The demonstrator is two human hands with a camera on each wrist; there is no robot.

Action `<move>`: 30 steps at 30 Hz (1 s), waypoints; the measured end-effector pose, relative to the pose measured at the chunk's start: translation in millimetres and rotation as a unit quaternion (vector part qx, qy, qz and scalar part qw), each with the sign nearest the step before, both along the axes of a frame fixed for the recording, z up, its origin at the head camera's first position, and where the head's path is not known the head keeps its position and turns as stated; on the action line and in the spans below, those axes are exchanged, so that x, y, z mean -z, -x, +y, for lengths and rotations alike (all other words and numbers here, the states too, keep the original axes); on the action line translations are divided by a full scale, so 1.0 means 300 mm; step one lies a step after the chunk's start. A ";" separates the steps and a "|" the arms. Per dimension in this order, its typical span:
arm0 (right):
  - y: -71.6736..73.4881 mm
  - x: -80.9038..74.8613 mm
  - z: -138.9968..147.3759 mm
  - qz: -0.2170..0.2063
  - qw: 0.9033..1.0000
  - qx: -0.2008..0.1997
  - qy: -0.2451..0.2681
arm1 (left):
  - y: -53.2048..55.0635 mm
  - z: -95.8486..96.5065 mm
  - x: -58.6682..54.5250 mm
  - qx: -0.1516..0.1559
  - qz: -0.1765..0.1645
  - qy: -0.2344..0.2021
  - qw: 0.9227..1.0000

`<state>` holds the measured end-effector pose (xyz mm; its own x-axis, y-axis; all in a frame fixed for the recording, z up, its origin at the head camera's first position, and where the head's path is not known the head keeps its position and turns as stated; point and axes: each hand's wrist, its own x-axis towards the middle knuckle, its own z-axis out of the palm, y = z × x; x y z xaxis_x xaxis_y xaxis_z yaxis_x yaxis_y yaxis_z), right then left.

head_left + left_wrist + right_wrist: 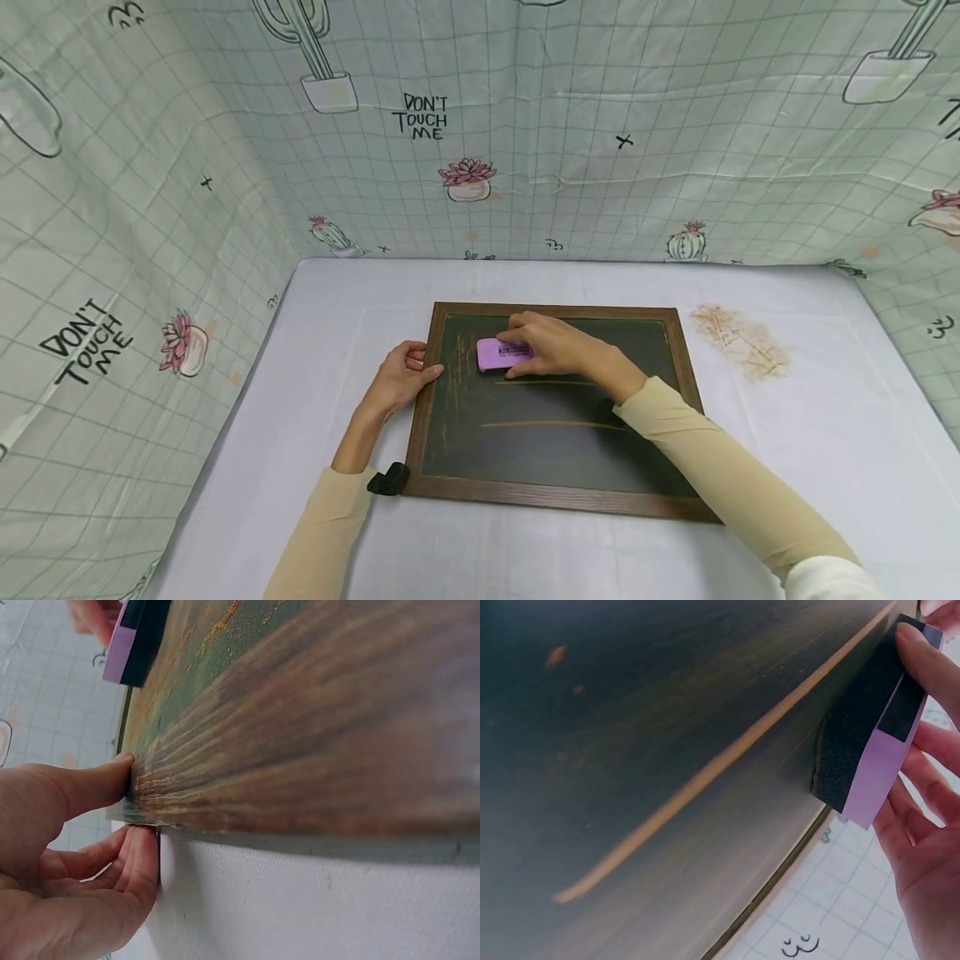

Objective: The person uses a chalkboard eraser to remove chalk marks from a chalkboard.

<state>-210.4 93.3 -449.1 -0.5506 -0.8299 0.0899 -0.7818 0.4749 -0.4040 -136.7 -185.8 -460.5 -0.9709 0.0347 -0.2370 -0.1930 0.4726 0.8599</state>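
Note:
A wood-framed chalkboard (pixel 555 467) lies on the table, with two orange chalk lines (pixel 551 423) across it and chalk smears near its left side. My right hand (pixel 555 346) grips a purple board eraser (pixel 495 354) with a dark felt pad, over the upper left of the board. In the right wrist view the eraser (pixel 874 769) sits between thumb and fingers, above one chalk line (pixel 727 757). My left hand (pixel 401 379) pinches the board's left frame (pixel 225 765), thumb on top and fingers at the side and underneath.
A brown chalk-dust stain (pixel 742 342) marks the white tablecloth (pixel 810 433) right of the board. A printed grid curtain (pixel 555 167) hangs behind and at both sides. A black wrist device (pixel 390 479) is beside the board's lower left corner.

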 end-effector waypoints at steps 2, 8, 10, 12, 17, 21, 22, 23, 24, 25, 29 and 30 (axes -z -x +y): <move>-0.003 0.002 0.003 -0.002 1.000 0.002 -0.004 | -0.001 0.001 0.003 0.001 0.000 -0.002 1.000; -0.007 0.001 0.022 -0.006 1.000 0.010 -0.008 | -0.004 0.004 0.004 0.003 -0.001 -0.004 1.000; -0.007 0.002 0.030 -0.006 1.000 0.011 -0.007 | -0.002 0.004 0.005 0.000 -0.003 -0.003 1.000; -0.007 0.004 0.039 -0.006 1.000 0.011 -0.005 | -0.001 0.005 0.005 0.001 -0.003 -0.002 1.000; -0.008 0.002 0.063 -0.010 1.000 0.014 -0.004 | -0.001 0.005 0.004 0.002 -0.005 -0.002 1.000; -0.009 -0.002 0.081 -0.015 1.000 0.017 -0.001 | -0.002 0.002 0.004 0.001 -0.006 -0.002 1.000; -0.010 -0.003 0.086 -0.013 1.000 0.019 0.000 | -0.001 0.001 0.004 0.000 -0.007 -0.003 1.000; -0.010 -0.004 0.090 -0.014 1.000 0.019 0.001 | -0.001 0.001 0.005 0.000 -0.006 -0.002 1.000; -0.010 -0.004 0.094 -0.015 1.000 0.018 0.002 | 0.000 0.001 0.005 0.000 -0.006 -0.001 1.000; -0.010 -0.003 0.098 -0.014 1.000 0.019 0.003 | 0.001 0.001 0.005 0.001 -0.005 -0.001 1.000; -0.010 -0.003 0.117 -0.014 1.000 0.021 0.004 | 0.000 -0.001 0.006 0.002 0.001 -0.001 1.000; -0.010 -0.003 0.123 -0.015 1.000 0.022 0.004 | -0.002 -0.002 0.010 0.003 0.011 0.002 1.000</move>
